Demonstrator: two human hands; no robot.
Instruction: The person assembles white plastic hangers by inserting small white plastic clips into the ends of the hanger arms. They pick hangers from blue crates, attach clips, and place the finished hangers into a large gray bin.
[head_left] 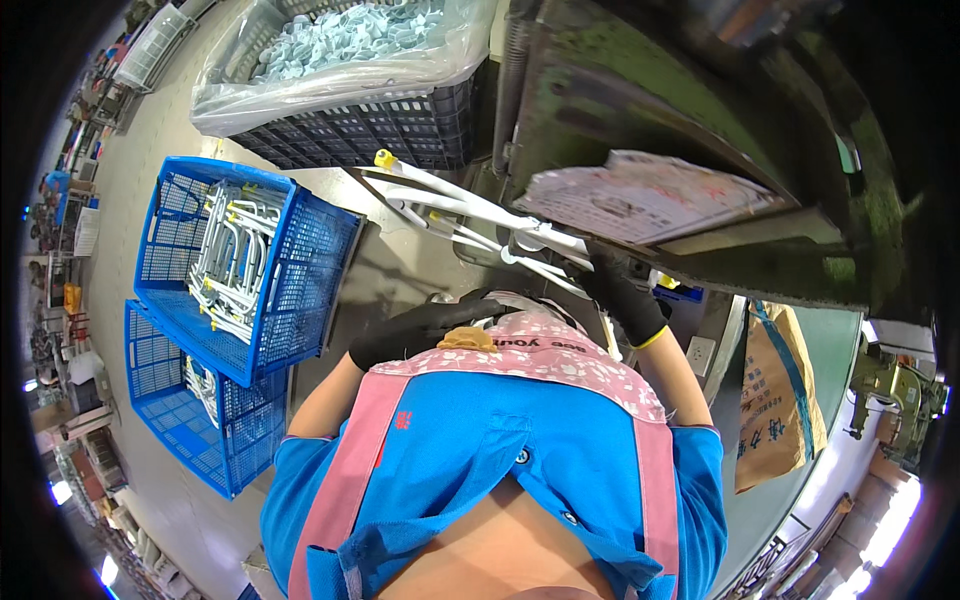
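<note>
My right hand, in a black glove with a yellow cuff edge, is closed at the near end of a white tubular metal frame. The frame has crossing tubes, a round joint near its middle and yellow end caps; it reaches away to the upper left beside the green machine. My left hand, also black-gloved, lies across my lap over the pink apron, its fingers stretched to the right. White parts show just beyond those fingers, too covered to make out.
Left of me, two stacked blue crates hold white bent tubes with yellow caps. Beyond stands a black crate lined with clear plastic, full of small pale-blue pieces. A brown sack lies to my right, near a wall socket.
</note>
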